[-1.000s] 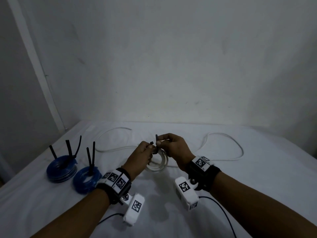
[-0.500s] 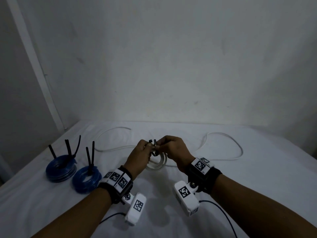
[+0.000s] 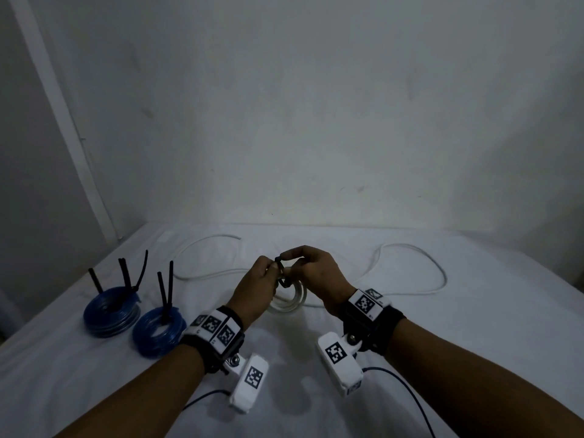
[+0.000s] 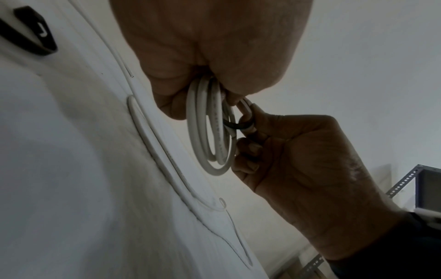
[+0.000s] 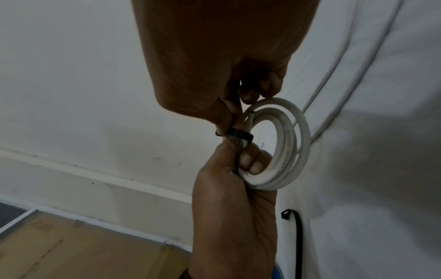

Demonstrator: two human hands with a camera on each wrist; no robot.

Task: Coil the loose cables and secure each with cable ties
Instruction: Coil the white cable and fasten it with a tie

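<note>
Two blue coils (image 3: 111, 312) sit done at far left of the white coil, each with black tie tails sticking up. So two of the cables look finished.

Left hand (image 3: 257, 287) is curled around the white coil (image 3: 292, 300), fingers through its middle, holding it up just off the sheet (image 3: 474, 343). A black tie (image 5: 71, 135) loops round the turns but looks slack, not cinched yet.

Right hand (image 3: 316, 273) touches the left one, pinching the tie's end at the top of the coil; probably feeding or pulling the tail through the head.

Behind and right of the coil more white cable (image 3: 420, 270) lies loose on the sheet. Can't tell if it's the same cable's tail or another. A spare tie (image 5: 294, 226) lies nearby.

Left to do, I'd say: tighten this tie, then coil and tie the loose white.
</note>
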